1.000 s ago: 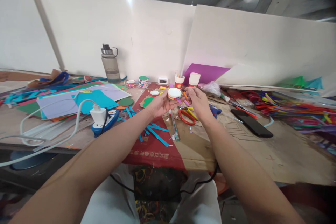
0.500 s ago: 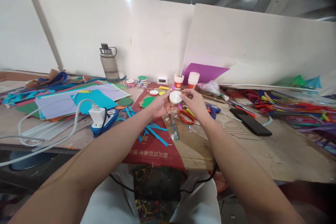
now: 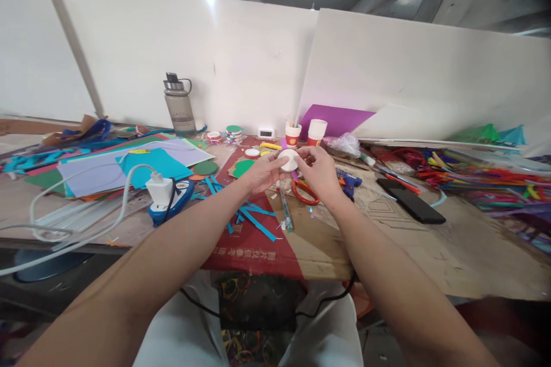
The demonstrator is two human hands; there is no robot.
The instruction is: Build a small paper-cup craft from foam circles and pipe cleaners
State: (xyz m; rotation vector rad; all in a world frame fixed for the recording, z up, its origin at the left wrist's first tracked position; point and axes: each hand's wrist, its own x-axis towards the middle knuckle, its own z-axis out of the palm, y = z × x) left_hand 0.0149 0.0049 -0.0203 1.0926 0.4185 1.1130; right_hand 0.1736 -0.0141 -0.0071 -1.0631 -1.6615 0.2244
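I am holding a small white paper cup bottom [image 3: 288, 159] between both hands, just above the red-handled scissors [image 3: 305, 192] on the counter [image 3: 430, 246]. My left hand [image 3: 262, 172] is curling its fingers closed around the cup's left side, thumb on top. My right hand [image 3: 317, 171] is pinching its right rim with closed fingers.

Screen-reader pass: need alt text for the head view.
Left hand and right hand together hold a small white round piece above a cluttered craft table, with red scissors, coloured paper sheets and a water bottle around.
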